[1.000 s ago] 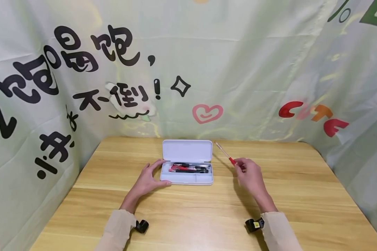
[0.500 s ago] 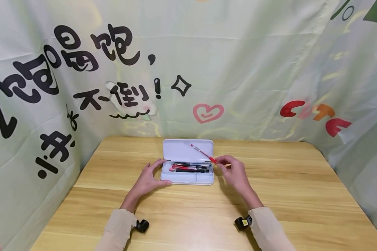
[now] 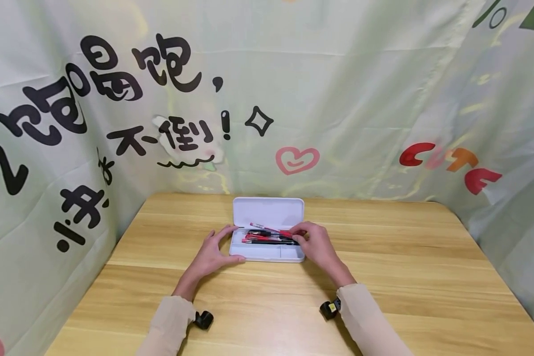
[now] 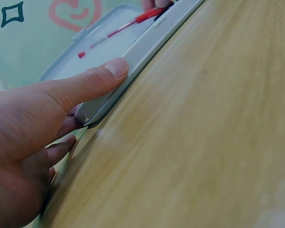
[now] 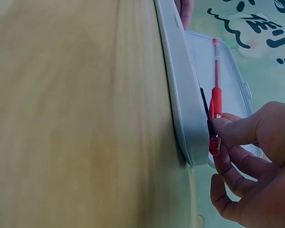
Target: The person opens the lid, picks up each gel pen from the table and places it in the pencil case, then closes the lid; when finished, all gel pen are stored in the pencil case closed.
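Note:
A white pencil case [image 3: 260,253] lies unfolded on the table, its lid [image 3: 268,210] tipped back. My left hand [image 3: 211,254] holds the case's left end, thumb on the front wall and fingers round toward the back corner. Between the thumb and fingers of my right hand [image 3: 317,245] is a red pen [image 5: 216,97] with a clear barrel, gripped near its red end. That pen slants over the case's back compartment, its other end pointing left. Several red and black pens [image 3: 267,242] lie lengthwise in that compartment, partly covered by my right fingers.
The wooden table [image 3: 267,306] reaches back to a pale printed cloth [image 3: 360,99] hung behind and along the sides. At the front of the case is a shallow tray divided by a small partition [image 3: 281,252]. A black wrist camera [image 3: 330,309] sits at each cuff.
My right hand has moved left from beside the case to its right end, lowering the red pen from the air down over the other pens. The left hand keeps its hold.

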Demonstrator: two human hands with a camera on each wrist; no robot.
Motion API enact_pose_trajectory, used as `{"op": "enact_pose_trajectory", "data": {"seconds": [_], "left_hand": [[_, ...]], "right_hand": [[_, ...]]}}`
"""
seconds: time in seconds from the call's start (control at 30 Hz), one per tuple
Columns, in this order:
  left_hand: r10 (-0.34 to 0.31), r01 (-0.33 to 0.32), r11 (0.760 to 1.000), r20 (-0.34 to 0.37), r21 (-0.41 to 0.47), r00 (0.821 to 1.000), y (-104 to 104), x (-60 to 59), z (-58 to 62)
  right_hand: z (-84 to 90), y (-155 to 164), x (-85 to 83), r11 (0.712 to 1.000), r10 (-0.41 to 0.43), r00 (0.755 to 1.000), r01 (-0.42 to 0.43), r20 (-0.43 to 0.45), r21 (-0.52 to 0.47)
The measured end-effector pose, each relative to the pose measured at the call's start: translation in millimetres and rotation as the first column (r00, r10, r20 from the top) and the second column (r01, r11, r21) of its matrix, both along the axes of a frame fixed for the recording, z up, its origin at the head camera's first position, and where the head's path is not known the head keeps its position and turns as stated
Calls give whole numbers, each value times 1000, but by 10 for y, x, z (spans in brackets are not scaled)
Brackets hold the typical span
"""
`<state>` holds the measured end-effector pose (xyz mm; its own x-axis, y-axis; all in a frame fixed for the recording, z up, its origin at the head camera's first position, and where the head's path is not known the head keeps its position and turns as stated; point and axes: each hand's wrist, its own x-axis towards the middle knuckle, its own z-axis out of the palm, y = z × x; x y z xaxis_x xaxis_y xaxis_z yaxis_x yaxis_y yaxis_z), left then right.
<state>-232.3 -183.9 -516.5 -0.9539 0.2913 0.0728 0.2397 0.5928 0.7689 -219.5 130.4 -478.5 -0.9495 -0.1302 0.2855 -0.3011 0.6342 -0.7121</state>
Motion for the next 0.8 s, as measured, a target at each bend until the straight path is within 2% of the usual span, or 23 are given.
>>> {"op": "enact_pose_trajectory", "data": {"seconds": [0.2, 0.37, 0.63, 0.8], "left_hand": [[-2, 2, 1000, 5, 4, 1000, -6, -7, 1], [-7, 7, 1000, 5, 11, 1000, -5, -13, -5], [-1, 1, 1000, 3, 22, 1000, -1, -6, 12], [-2, 2, 1000, 5, 18, 1000, 1, -5, 3]], "right_hand": [[-5, -27, -40, 998, 20, 999, -22, 30, 56], [-21, -20, -61, 998, 28, 999, -30, 30, 59], [-38, 65, -45, 999, 1, 1000, 0, 3, -40], [-56, 184, -12, 988, -54, 998, 59, 38, -144]]}}
